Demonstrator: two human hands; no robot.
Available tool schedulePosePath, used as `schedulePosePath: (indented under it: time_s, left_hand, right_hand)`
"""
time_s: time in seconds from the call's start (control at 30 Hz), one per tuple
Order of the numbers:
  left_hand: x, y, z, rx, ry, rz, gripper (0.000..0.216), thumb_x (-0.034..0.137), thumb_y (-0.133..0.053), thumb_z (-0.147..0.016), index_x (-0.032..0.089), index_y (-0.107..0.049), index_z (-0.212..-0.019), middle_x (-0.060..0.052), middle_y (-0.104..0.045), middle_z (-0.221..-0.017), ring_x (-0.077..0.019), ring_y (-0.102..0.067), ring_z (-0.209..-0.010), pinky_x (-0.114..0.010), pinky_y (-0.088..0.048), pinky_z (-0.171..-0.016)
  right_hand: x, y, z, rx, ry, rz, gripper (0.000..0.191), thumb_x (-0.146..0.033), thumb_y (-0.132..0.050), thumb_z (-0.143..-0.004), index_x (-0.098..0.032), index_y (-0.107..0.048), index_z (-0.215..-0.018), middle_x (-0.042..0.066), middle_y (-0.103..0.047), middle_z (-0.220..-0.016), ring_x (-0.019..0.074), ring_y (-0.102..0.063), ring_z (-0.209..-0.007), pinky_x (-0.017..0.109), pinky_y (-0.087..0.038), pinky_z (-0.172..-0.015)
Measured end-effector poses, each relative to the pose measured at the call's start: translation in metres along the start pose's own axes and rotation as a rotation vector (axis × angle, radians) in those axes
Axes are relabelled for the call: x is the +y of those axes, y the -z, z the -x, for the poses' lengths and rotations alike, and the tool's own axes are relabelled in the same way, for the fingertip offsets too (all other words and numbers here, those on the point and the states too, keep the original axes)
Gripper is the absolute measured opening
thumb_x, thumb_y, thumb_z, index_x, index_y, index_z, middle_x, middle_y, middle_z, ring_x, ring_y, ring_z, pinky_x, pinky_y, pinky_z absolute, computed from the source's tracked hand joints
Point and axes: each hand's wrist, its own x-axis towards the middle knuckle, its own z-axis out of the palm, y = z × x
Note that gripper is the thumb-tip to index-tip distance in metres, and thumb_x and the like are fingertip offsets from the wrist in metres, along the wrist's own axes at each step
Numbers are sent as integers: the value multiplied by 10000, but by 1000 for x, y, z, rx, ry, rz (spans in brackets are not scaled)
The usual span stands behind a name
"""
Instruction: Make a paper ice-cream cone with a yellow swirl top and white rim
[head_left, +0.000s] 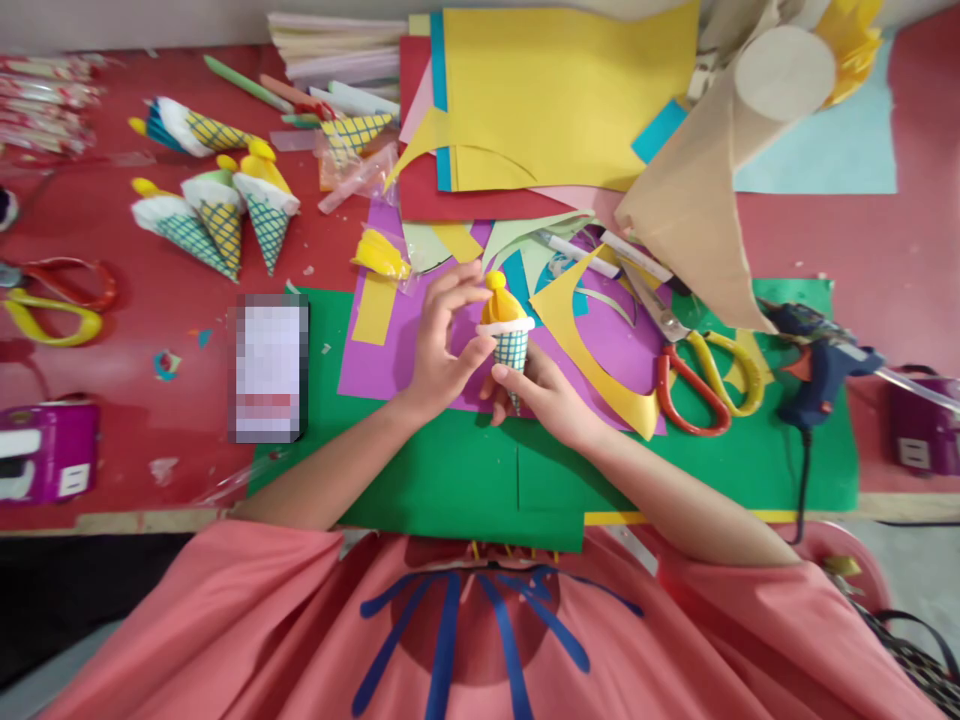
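A small craft ice cream cone [511, 348] stands upright between my hands, point down. It has a blue-and-yellow lattice wrapper, a white rim, and a gathered yellow top with a ball on it. My right hand [547, 390] grips its lower part between thumb and fingers. My left hand [442, 345] curls around its left side, thumb at the rim and forefinger by the yellow top. Behind the left hand lies a yellow piece in clear wrap [382, 254]. Purple paper [405, 365] and a green sheet [450, 460] spread beneath the hands.
Several similar cones [214, 215] lie at upper left. A phone [270, 368] rests left of my hands. Scissors [694, 375], yellow offcuts [592, 350] and a blue glue gun [821, 370] lie right. A large beige cone [697, 200] and yellow sheets [570, 95] occupy the back.
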Motion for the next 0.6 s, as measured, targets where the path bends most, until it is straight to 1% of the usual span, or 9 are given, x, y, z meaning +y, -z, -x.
schedulePosePath:
  time_s: [0.07,0.1,0.17,0.23,0.33,0.4,0.47,0.53,0.6]
  left_hand:
    - [-2,-2,3,17,104,108,563,585,-663,-856,380,-477,-1347,-61,-444,-1509,-253,-507,-1388,-395,-523,-1066]
    - [-3,-3,4,-5,157,153,635,563,-690,-845,401,-418,-1395,-64,-424,-1531,-261,-516,-1386,-388,-540,-1040]
    - [-3,-4,6,-104,220,220,750,530,-704,-847,420,-302,-1471,-83,-487,-1483,-266,-602,-1299,-372,-583,-949]
    - [-1,-5,6,-196,238,249,836,523,-713,-842,415,-227,-1515,-85,-591,-1358,-259,-686,-1156,-360,-610,-852]
    - [2,-4,3,-238,239,260,843,499,-729,-834,436,-236,-1515,-47,-663,-1231,-235,-716,-1037,-357,-612,-819]
    - [4,-2,1,-261,262,296,797,513,-697,-858,454,-242,-1510,-34,-668,-1256,-233,-713,-1051,-360,-603,-843]
    - [4,-2,-1,-272,275,318,765,558,-648,-881,442,-241,-1518,-34,-653,-1319,-250,-701,-1115,-368,-596,-874]
    - [3,-3,-1,-266,272,325,748,587,-625,-884,430,-260,-1518,-34,-624,-1376,-268,-672,-1193,-383,-591,-915]
    - [1,-4,-2,-264,266,349,740,586,-636,-876,444,-276,-1508,-23,-605,-1403,-280,-633,-1264,-405,-583,-960]
  right_hand:
    - [1,0,0,29,13,13,453,-511,-676,-870,-200,-421,-1078,-63,-635,-708,85,-634,-464,197,-456,-428]
    - [2,0,1,48,19,31,465,-501,-683,-869,-201,-415,-1102,-72,-623,-684,91,-629,-453,202,-464,-425]
    - [4,0,1,81,24,77,492,-477,-710,-855,-203,-413,-1135,-88,-593,-637,103,-618,-437,213,-476,-416]
    - [5,1,2,89,28,98,515,-456,-744,-831,-203,-428,-1147,-90,-581,-633,104,-612,-436,213,-475,-409]
    - [4,5,0,6,17,-16,536,-462,-768,-805,-201,-464,-1161,-56,-635,-725,99,-649,-510,205,-516,-464]
    - [3,8,-4,-84,-25,-162,533,-507,-748,-806,-192,-487,-1148,-29,-673,-781,114,-688,-593,234,-583,-555]
    - [2,9,-9,-150,-64,-265,540,-572,-725,-796,-182,-501,-1096,-18,-686,-781,131,-699,-610,278,-620,-597]
    - [1,8,-14,-175,-69,-299,565,-636,-715,-770,-185,-497,-1031,-26,-674,-751,129,-671,-546,290,-614,-537]
    - [-1,6,-19,-155,-46,-290,568,-673,-702,-761,-200,-483,-984,-58,-622,-680,97,-579,-438,246,-536,-409]
